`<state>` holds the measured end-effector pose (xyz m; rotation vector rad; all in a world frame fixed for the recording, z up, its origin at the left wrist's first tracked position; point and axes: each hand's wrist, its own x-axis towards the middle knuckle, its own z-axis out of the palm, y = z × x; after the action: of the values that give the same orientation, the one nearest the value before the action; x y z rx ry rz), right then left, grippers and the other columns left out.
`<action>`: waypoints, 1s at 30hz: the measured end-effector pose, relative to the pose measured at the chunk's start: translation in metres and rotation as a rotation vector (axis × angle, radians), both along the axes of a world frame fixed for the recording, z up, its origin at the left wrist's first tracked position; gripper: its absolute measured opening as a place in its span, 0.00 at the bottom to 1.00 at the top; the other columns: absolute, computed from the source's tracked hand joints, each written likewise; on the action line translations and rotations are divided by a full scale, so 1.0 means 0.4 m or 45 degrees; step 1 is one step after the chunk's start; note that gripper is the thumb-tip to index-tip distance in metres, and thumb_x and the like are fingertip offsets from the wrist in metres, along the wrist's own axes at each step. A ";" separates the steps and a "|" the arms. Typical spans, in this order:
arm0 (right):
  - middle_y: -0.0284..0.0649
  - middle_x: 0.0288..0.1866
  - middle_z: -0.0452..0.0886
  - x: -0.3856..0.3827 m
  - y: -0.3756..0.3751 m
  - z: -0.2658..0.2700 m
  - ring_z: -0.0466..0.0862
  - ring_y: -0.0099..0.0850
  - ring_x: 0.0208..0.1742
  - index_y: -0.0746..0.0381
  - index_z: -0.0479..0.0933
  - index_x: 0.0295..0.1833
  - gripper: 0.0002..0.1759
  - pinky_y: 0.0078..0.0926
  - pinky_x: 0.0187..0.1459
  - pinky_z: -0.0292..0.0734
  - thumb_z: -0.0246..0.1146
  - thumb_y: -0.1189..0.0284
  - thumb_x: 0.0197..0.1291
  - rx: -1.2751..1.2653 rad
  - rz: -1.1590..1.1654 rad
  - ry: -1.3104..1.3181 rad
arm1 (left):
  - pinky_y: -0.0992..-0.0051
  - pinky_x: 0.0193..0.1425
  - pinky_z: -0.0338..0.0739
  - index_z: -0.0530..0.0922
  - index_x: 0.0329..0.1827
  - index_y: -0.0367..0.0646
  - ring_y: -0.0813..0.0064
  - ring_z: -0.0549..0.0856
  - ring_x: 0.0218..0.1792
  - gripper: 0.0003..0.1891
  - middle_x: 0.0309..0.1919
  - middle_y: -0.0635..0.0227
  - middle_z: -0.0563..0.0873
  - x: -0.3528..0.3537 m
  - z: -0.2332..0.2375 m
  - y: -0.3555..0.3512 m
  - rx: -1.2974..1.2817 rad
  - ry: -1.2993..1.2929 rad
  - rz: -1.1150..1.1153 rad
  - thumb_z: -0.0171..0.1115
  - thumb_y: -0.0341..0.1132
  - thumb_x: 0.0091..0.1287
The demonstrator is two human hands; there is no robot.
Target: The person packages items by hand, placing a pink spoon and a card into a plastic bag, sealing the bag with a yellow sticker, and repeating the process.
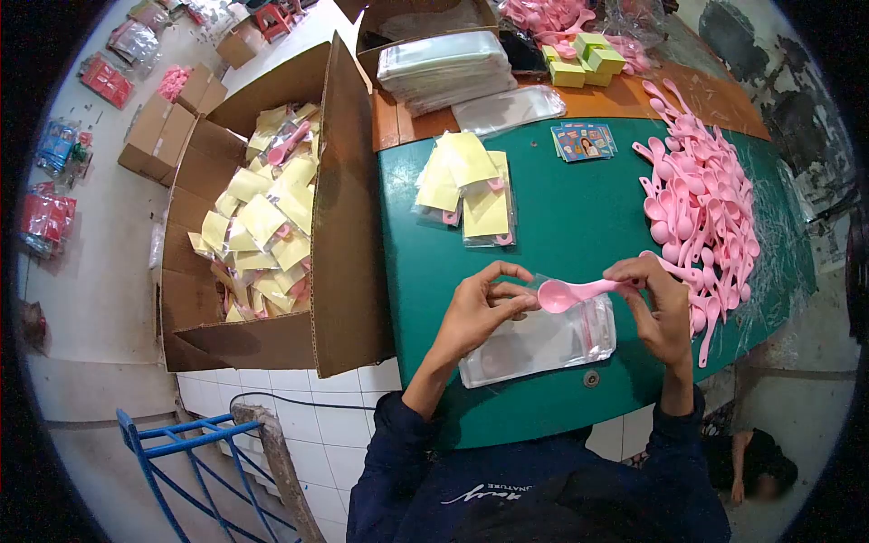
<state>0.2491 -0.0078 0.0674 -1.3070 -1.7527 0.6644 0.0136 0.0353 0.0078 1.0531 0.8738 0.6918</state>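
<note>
A pink spoon is held level above a stack of clear plastic bags on the green table. My right hand pinches the spoon's handle end. At the bowl end, my left hand has its thumb and fingers closed near the bowl, on the edge of a clear bag that is hard to see. Beyond my hands lie several packed bags with yellow cards. A large pile of pink spoons covers the table's right side. Small printed cards lie at the back.
An open cardboard box with many packed yellow-card bags stands left of the table. At the back are stacked plastic sleeves and green-yellow small boxes. A blue metal frame stands at lower left. Another person is at lower right.
</note>
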 end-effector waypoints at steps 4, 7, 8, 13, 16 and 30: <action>0.43 0.40 0.80 0.002 0.023 0.016 0.81 0.30 0.40 0.66 0.75 0.44 0.12 0.23 0.41 0.77 0.60 0.86 0.52 -0.053 0.224 -0.066 | 0.77 0.44 0.79 0.74 0.53 0.37 0.77 0.84 0.41 0.15 0.39 0.60 0.86 0.009 -0.009 -0.009 0.037 -0.087 -0.084 0.61 0.30 0.64; 0.41 0.41 0.79 -0.008 0.037 0.020 0.81 0.28 0.42 0.66 0.74 0.46 0.15 0.22 0.41 0.77 0.62 0.85 0.51 -0.151 0.311 -0.015 | 0.77 0.47 0.79 0.74 0.55 0.37 0.76 0.84 0.42 0.17 0.39 0.61 0.86 0.018 -0.005 -0.019 0.210 -0.041 -0.178 0.61 0.30 0.64; 0.41 0.41 0.79 -0.022 0.038 0.020 0.81 0.27 0.42 0.66 0.73 0.46 0.16 0.22 0.41 0.78 0.63 0.85 0.50 -0.174 0.275 0.080 | 0.78 0.44 0.78 0.78 0.50 0.35 0.78 0.84 0.39 0.14 0.37 0.64 0.86 0.025 -0.001 -0.027 0.209 -0.020 -0.143 0.59 0.34 0.67; 0.40 0.41 0.79 -0.058 0.048 -0.003 0.82 0.25 0.40 0.67 0.76 0.43 0.15 0.20 0.41 0.79 0.67 0.83 0.48 -0.062 0.080 0.366 | 0.81 0.37 0.75 0.82 0.39 0.33 0.83 0.79 0.31 0.19 0.27 0.69 0.83 0.016 0.006 -0.022 0.153 0.083 -0.289 0.50 0.42 0.72; 0.42 0.43 0.80 -0.063 0.055 0.003 0.83 0.28 0.39 0.67 0.79 0.36 0.07 0.23 0.41 0.79 0.67 0.81 0.49 0.049 0.240 0.205 | 0.81 0.38 0.76 0.81 0.43 0.32 0.82 0.80 0.32 0.18 0.30 0.67 0.84 0.019 0.013 -0.028 0.164 -0.131 -0.186 0.49 0.41 0.73; 0.59 0.32 0.80 0.185 0.650 -0.255 0.81 0.53 0.40 0.71 0.78 0.31 0.19 0.40 0.39 0.76 0.63 0.61 0.51 -0.022 -0.621 -0.792 | 0.73 0.42 0.80 0.78 0.47 0.31 0.69 0.85 0.37 0.21 0.37 0.54 0.85 -0.017 0.045 -0.018 0.157 -0.286 0.026 0.51 0.45 0.71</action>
<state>0.3231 0.2520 -0.0346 -2.0069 -1.7716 -0.0172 0.0066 0.0281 0.0258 1.0538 0.6547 0.8721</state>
